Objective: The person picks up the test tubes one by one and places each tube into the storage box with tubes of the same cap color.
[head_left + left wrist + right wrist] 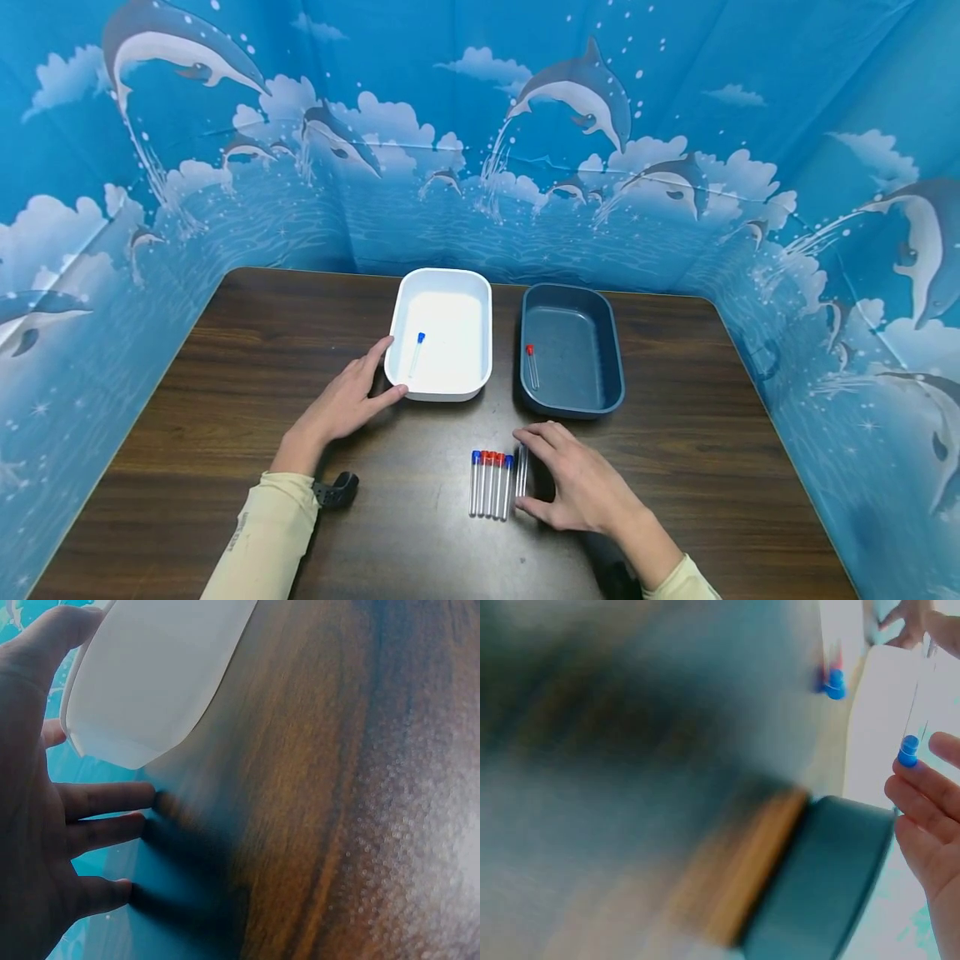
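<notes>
My right hand (573, 479) pinches a clear test tube (522, 473) lengthwise between thumb and fingertips, just right of the row. Its blue cap (908, 751) shows by the fingers in the right wrist view. Beside it, several capped test tubes (490, 487) lie side by side, with red caps in the middle and blue at both ends. With fingers spread, my left hand (347, 400) touches the near left corner of a white bin (438, 396), thumb and index finger at its rim. One blue-capped tube (417, 353) lies inside that bin.
Right of the white bin stands a dark blue-grey bin (573, 411) holding a red-capped tube (532, 367). Both bins are on a brown wood-grain table (247, 358). A blue dolphin-print curtain (420, 108) hangs around the table's back and sides.
</notes>
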The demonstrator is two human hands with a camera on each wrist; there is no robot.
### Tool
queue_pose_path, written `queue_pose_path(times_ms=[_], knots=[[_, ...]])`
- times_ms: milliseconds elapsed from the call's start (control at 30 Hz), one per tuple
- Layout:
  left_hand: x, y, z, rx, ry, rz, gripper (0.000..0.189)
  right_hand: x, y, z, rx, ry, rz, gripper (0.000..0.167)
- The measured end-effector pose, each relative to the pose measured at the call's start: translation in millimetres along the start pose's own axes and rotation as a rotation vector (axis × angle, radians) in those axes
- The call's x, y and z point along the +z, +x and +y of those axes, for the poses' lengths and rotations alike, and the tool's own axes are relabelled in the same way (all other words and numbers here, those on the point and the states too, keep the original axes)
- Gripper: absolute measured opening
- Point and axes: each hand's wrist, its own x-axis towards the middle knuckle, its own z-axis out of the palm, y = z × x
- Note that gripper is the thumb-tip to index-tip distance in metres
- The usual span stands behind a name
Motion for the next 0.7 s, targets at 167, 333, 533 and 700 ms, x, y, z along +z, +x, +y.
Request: queue_pose_path(times_ms=[167, 333, 533, 700], knots=[[-0.5, 0.1, 0.1, 0.001, -0.005, -0.009, 0.089, -10, 5.9, -2, 0.0, -0.01, 0.04, 0.078], [0.5, 0.3, -0.5, -0.002, -0.009, -0.01, 0.088, -14, 9.9, -2, -0.019, -0.021, 0.069, 0.078], [1.0, 0.6, -0.3, 0.001, -0.011, -0.003, 0.088, -16, 12.6, 0, -0.021, -0.051, 0.069, 0.079], [0.7, 1.0, 0.1, 0.008, -0.009, -0.001, 0.089, -19, 16.2, 1, -0.017, -0.064, 0.074, 0.079]])
